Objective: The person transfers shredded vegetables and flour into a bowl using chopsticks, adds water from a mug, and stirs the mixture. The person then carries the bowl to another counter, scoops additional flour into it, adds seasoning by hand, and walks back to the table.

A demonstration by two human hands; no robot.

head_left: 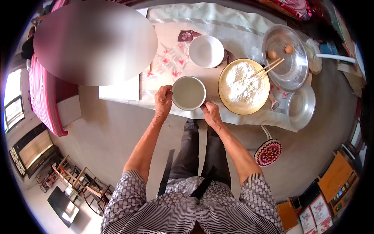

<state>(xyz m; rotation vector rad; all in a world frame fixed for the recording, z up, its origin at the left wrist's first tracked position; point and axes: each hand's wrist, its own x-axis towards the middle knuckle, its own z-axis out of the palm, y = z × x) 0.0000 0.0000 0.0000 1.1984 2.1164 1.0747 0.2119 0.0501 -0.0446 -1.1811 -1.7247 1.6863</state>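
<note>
My left hand (163,102) grips the left side of a round metal-rimmed cup (189,93) at the table's near edge. Its lower right rim is held by my right hand (211,112). Cloudy, pale liquid seems to fill the cup. Just behind it stands a white bowl (206,51) with nothing visible inside. To the right, a yellow-rimmed basin (223,102) holds white flour (243,84), with a pair of chopsticks (269,68) resting in it and over its rim.
A large metal basin (297,74) with two eggs (289,48) stands at the right, beside a smaller metal pan (307,107). A patterned round stool (268,152) is on the floor. A blurred oval hides the upper left. The table (163,23) has a floral cover.
</note>
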